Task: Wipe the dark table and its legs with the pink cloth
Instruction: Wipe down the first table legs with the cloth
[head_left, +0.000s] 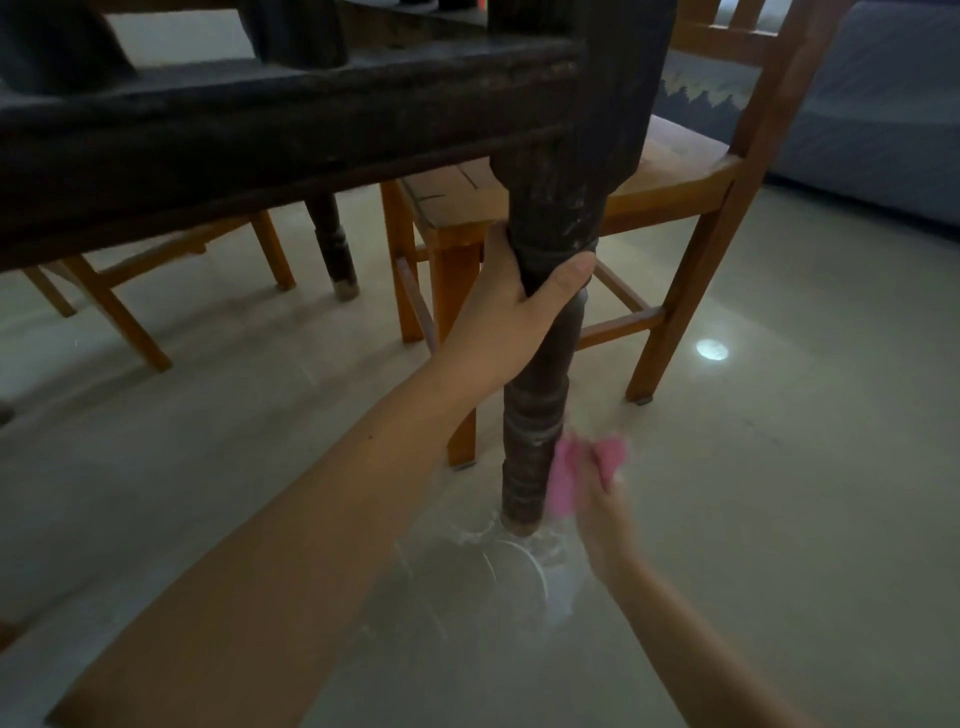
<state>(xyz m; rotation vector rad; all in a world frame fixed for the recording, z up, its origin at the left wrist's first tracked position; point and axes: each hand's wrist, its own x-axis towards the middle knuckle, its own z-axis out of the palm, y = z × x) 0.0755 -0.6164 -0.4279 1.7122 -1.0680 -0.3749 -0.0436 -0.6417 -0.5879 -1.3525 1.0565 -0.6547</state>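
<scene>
Head | left hand grips leg | right hand holds cloth

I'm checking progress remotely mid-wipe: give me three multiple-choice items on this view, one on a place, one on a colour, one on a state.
1. Where is the pink cloth?
A. On the chair seat
B. Against the lower part of the near table leg
C. Lying on the floor

2. What colour is the chair behind that leg?
A. Orange-brown wood
B. White
C. Black

3. What is the left hand doing?
A. Hanging free
B. Holding the cloth
C. Gripping the leg up near the table frame

Answers:
1 B, the right hand holds the cloth beside the leg just above its foot.
2 A, its seat and legs are warm orange-brown.
3 C, fingers and thumb wrap the leg's upper part.
</scene>
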